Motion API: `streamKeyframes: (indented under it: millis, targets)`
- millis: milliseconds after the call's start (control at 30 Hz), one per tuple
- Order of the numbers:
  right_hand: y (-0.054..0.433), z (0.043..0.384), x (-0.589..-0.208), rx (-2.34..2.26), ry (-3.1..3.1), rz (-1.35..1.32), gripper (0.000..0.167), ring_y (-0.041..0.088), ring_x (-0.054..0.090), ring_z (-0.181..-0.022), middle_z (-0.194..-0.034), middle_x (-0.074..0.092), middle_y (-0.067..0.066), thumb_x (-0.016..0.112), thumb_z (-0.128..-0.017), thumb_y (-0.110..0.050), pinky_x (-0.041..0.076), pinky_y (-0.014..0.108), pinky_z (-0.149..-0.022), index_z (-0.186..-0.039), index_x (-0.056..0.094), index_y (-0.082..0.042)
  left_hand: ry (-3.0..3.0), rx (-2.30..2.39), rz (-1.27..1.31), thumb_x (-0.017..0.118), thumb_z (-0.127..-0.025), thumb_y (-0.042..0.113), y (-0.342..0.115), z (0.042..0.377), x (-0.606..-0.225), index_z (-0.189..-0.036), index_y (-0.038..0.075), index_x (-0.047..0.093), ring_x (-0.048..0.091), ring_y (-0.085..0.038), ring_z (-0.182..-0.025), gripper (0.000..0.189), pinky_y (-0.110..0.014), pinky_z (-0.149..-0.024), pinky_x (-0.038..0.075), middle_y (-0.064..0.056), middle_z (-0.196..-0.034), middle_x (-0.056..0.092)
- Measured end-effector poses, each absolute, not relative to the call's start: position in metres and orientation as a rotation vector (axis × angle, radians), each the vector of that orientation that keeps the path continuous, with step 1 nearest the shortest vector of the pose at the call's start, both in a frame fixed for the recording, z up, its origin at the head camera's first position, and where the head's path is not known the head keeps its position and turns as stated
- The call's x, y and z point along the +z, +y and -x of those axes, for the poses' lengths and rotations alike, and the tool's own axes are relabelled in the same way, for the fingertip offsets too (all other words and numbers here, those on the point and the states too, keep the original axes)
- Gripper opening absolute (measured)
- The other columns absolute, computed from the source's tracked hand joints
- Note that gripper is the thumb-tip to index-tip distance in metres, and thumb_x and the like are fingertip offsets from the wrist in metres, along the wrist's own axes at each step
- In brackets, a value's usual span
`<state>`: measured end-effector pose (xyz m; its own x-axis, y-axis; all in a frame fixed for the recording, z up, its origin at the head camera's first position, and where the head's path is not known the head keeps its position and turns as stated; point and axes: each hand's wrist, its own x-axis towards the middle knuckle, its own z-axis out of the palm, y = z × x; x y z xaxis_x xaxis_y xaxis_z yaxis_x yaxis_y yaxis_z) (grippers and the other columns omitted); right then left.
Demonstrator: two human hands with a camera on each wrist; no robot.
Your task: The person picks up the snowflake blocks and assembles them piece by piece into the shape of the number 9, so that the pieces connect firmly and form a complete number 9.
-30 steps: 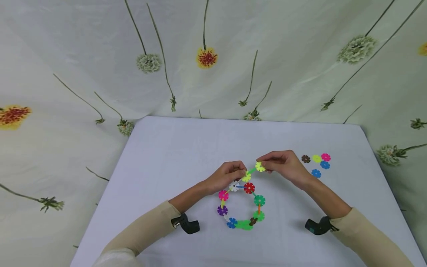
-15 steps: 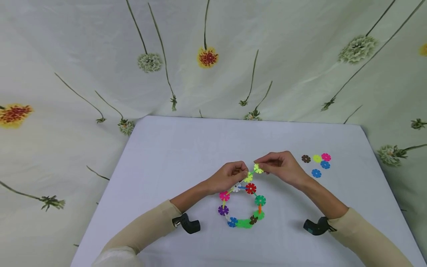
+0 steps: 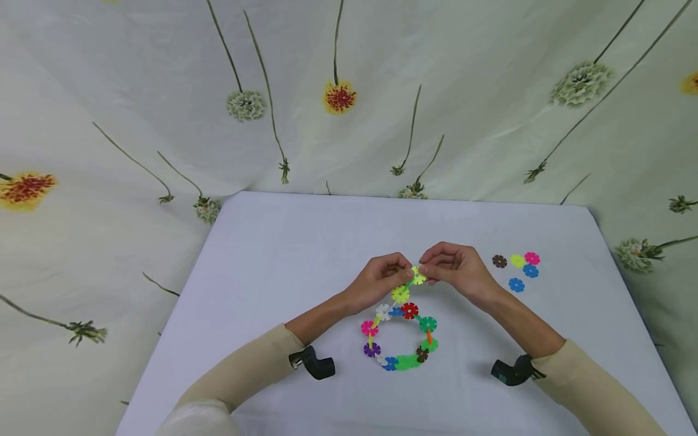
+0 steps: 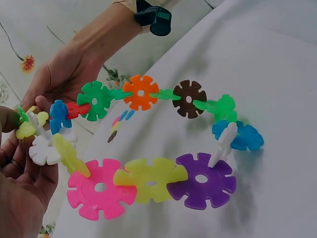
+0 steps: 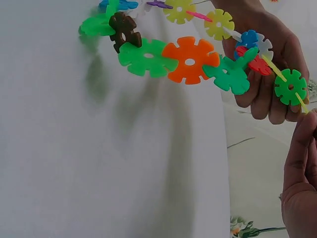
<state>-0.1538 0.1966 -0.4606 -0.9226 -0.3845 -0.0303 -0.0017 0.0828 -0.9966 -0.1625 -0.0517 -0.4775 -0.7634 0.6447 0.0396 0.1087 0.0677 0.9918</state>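
Observation:
A ring of notched, flower-shaped plastic linking discs hangs from my hands over the table. Its colours include a pink disc [image 4: 101, 188], a purple disc [image 4: 202, 181], an orange disc [image 5: 190, 60] and a brown disc [image 4: 189, 99]. From its top a short tail rises: a yellow disc [image 3: 400, 294], a green disc [image 5: 290, 87] and an upper yellow disc [image 3: 418, 275]. My left hand [image 3: 378, 283] pinches the tail near the green disc. My right hand [image 3: 462, 270] pinches the upper yellow disc from the right. The fingertips nearly meet, partly hiding that joint.
Loose discs lie flat at the right of the white table [image 3: 305, 236]: a brown one [image 3: 499, 261], a yellow one [image 3: 517, 261], a pink one [image 3: 532, 258] and two blue ones, one [image 3: 516, 284] lying nearer. Flower-printed cloth [image 3: 382, 54] hangs behind.
My left hand has shifted up and right along the tail, from the lower yellow disc towards the upper one. My hands are closer together, and the ring has swung slightly right.

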Motion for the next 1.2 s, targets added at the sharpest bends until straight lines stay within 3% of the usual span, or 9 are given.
streamKeyframes:
  millis: [133,267,400,500,700,833,1033,1200]
  targets:
    - [0.196,0.152,-0.462,-1.944,2.064,0.389,0.025,0.017,0.077,-0.083,-0.097,0.08,-0.005,0.073,-0.101,-0.004,0.065,0.027,-0.079,-0.118,0.064,0.012,1.966,1.724,-0.758,0.057,-0.109,0.014,-0.048,0.164,-0.476,-0.115,-0.001,0.066,0.054,-0.01,-0.075,0.017,-0.02,-0.074,0.048,-0.005,-0.094,0.062]
    - [0.202,0.15,-0.465,-1.938,2.104,0.359,0.032,0.019,0.078,-0.086,-0.101,0.08,-0.003,0.074,-0.101,-0.008,0.065,0.027,-0.082,-0.122,0.063,0.013,1.995,1.693,-0.748,0.057,-0.11,0.014,-0.049,0.165,-0.478,-0.115,-0.001,0.066,0.056,-0.009,-0.076,0.018,-0.019,-0.075,0.049,-0.022,-0.1,0.065]
    - [0.221,0.151,-0.471,-1.857,2.29,0.291,0.031,0.025,0.08,-0.091,-0.106,0.079,0.009,0.076,-0.101,-0.014,0.065,0.025,-0.083,-0.123,0.067,0.006,2.01,1.678,-0.717,0.057,-0.111,0.015,-0.054,0.167,-0.48,-0.116,0.0,0.066,0.055,-0.009,-0.077,0.019,-0.018,-0.075,0.05,-0.033,-0.107,0.063]
    - [0.245,0.154,-0.479,-1.7,2.487,0.235,0.031,0.024,0.078,-0.091,-0.109,0.077,0.016,0.076,-0.102,-0.02,0.064,0.024,-0.081,-0.122,0.07,0.002,2.02,1.677,-0.69,0.057,-0.111,0.015,-0.058,0.167,-0.482,-0.116,0.0,0.066,0.056,-0.009,-0.079,0.018,-0.018,-0.076,0.05,-0.03,-0.106,0.064]
    - [0.295,0.16,-0.488,-1.253,2.815,0.135,0.029,0.013,0.069,-0.092,-0.111,0.076,0.015,0.076,-0.101,-0.025,0.056,0.02,-0.073,-0.122,0.073,-0.006,2.015,1.686,-0.669,0.058,-0.11,0.015,-0.063,0.169,-0.484,-0.116,0.0,0.066,0.057,-0.009,-0.08,0.018,-0.018,-0.078,0.051,-0.026,-0.105,0.064]
    - [0.316,0.165,-0.496,-1.031,2.922,0.103,0.031,0.024,0.066,-0.096,-0.114,0.071,0.019,0.077,-0.1,-0.022,0.053,0.027,-0.073,-0.124,0.072,-0.003,1.995,1.691,-0.66,0.057,-0.111,0.014,-0.064,0.169,-0.484,-0.116,-0.001,0.065,0.057,-0.009,-0.08,0.018,-0.017,-0.077,0.051,-0.029,-0.106,0.063]
    - [0.324,0.168,-0.505,-0.829,2.975,0.048,0.032,0.039,0.063,-0.104,-0.118,0.065,0.025,0.075,-0.099,-0.019,0.053,0.051,-0.085,-0.123,0.069,0.001,1.991,1.698,-0.656,0.057,-0.111,0.014,-0.064,0.168,-0.483,-0.115,-0.001,0.065,0.056,-0.009,-0.079,0.018,-0.018,-0.076,0.051,-0.021,-0.101,0.063]
    - [0.324,0.171,-0.503,-0.81,2.942,0.035,0.033,0.038,0.063,-0.102,-0.116,0.065,0.026,0.074,-0.099,-0.017,0.053,0.048,-0.084,-0.123,0.068,0.004,1.994,1.705,-0.661,0.057,-0.11,0.014,-0.063,0.169,-0.482,-0.115,-0.001,0.066,0.055,-0.008,-0.078,0.018,-0.018,-0.075,0.05,-0.016,-0.098,0.063]
